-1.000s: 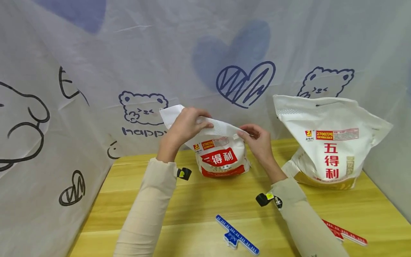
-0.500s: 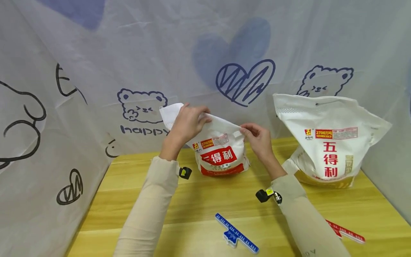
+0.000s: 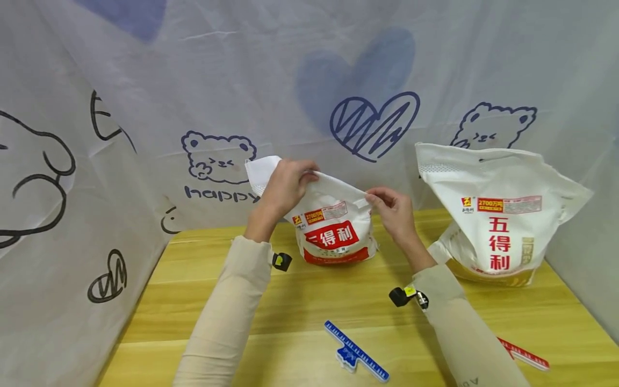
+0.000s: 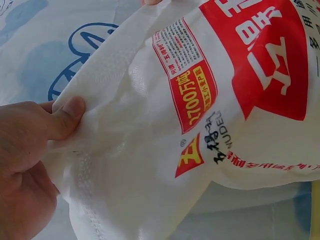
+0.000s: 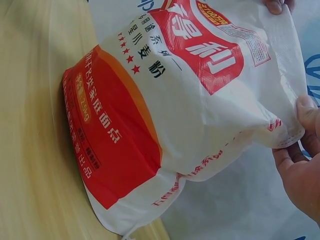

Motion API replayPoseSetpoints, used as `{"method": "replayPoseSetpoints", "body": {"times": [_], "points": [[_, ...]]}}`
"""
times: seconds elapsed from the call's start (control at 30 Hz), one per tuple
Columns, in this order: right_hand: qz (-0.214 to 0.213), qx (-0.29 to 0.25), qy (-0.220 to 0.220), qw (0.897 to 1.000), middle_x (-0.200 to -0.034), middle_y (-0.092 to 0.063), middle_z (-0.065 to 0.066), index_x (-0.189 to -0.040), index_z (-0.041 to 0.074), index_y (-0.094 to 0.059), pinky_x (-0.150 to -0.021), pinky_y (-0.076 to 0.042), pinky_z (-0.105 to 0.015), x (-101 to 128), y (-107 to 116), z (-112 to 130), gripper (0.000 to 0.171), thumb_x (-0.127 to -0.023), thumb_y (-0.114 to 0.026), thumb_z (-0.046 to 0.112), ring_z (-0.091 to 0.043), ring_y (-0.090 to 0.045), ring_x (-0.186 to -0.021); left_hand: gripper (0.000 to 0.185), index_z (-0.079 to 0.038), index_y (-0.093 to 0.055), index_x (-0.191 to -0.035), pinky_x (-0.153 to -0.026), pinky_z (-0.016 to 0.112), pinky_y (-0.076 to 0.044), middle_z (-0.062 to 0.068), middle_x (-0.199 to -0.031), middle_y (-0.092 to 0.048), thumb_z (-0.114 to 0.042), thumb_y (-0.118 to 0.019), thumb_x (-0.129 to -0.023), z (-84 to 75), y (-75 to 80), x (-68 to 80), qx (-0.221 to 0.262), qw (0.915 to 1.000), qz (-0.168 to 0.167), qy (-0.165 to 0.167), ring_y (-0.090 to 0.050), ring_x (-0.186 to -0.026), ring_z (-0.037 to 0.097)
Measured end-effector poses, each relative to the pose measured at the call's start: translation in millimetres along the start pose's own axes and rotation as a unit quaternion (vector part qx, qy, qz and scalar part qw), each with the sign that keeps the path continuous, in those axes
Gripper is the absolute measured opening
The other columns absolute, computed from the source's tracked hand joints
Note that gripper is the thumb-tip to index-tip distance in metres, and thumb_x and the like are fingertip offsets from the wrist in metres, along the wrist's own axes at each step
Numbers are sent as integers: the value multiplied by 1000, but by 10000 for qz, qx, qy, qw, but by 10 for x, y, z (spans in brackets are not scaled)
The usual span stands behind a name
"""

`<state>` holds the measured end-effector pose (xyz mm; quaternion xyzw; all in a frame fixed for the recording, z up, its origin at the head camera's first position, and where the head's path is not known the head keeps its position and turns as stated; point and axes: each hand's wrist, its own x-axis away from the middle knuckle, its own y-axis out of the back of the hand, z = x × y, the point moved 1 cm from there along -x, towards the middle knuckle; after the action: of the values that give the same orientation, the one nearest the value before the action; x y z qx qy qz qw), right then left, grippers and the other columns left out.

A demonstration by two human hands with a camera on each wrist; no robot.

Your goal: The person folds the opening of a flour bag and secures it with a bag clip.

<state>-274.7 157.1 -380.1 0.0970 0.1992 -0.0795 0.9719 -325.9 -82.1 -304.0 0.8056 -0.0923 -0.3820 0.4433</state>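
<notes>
A white and red flour bag (image 3: 333,236) stands near the back of the table, its top edge folded over. My left hand (image 3: 287,185) pinches that top edge left of its middle, with the thumb (image 4: 70,112) on the near side. At the right end of the edge, my right hand (image 3: 394,212) pinches the corner between thumb and fingers, as the right wrist view shows (image 5: 305,135). The bag's upper left corner (image 3: 261,171) sticks up beyond my left hand. The bag's base rests on the wooden table (image 3: 285,312).
A larger white and gold flour bag (image 3: 498,215) stands at the right with its top upright. A blue sealing clip (image 3: 355,352) lies at the front. A red clip (image 3: 524,355) lies partly behind my right sleeve (image 3: 464,322). A printed curtain (image 3: 290,80) hangs behind.
The top edge is folded over slightly further, hiding the stitched strip seen earlier between the hands. Both hands keep their grip; the whole view has shifted a little.
</notes>
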Motion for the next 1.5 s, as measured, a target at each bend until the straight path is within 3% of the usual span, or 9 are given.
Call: {"method": "replayPoseSetpoints", "body": {"times": [0.3, 0.6, 0.83, 0.93, 1.13, 1.37, 1.5], "points": [[75, -335, 52, 9994, -112, -70, -27, -115, -11, -70, -78, -55, -19, -90, 29, -356, 25, -99, -69, 8, -14, -66, -90, 10, -5, -76, -102, -85, 34, -58, 10, -103, -77, -3, -67, -97, 6, -17, -1, 145, 9996, -28, -252, -72, -96, 26], [168, -246, 352, 9989, -121, -69, -25, -121, -8, -69, -91, -53, -19, 55, 178, -265, 25, -98, -67, 3, -17, -65, -109, 11, -7, -76, -103, -98, 40, -48, 9, -106, -77, -4, -67, -97, -9, -54, 32, 92, 9997, -126, -171, -70, -97, 25], [-102, -79, 633, 9979, -115, -68, -24, -116, -12, -67, -93, -54, -22, 362, 251, -175, 23, -94, -68, -6, -14, -67, -104, 11, -6, -76, -103, -101, 42, -47, 9, -107, -77, -4, -69, -96, 9, -54, 41, 58, 9994, -229, -272, -71, -97, 25], [268, -16, 527, 9983, -116, -68, -23, -118, -11, -66, -90, -55, -20, 539, 263, -167, 24, -95, -68, -4, -14, -67, -104, 10, -6, -76, -104, -100, 42, -48, 9, -106, -77, -5, -69, -96, 16, -42, 51, 74, 9994, -224, -246, -71, -97, 25], [968, 552, 171, 9936, -118, -69, -18, -122, -4, -66, -90, -54, -19, 867, 265, -190, 28, -97, -71, 6, -28, -66, -108, 9, -7, -76, -102, -100, 42, -48, 9, -105, -77, -4, -69, -96, 7, -46, 65, 131, 9996, -202, -177, -71, -97, 26], [1679, 951, -58, 9812, -116, -71, -7, -121, 4, -68, -92, -58, -43, 1147, 180, -258, 29, -93, -76, 11, -31, -68, -107, 8, -7, -75, -101, -104, 43, -45, 9, -105, -77, -4, -69, -96, 11, -62, 96, 113, 9994, -319, -113, -71, -96, 26], [2081, 1100, -145, 9718, -116, -72, -6, -119, 9, -69, -90, -58, -44, 1277, 125, -310, 27, -93, -77, 14, -33, -68, -106, 8, -7, -75, -101, -105, 43, -44, 9, -105, -77, -4, -69, -96, 1, -51, 89, 108, 9993, -347, -130, -71, -96, 26]]}}
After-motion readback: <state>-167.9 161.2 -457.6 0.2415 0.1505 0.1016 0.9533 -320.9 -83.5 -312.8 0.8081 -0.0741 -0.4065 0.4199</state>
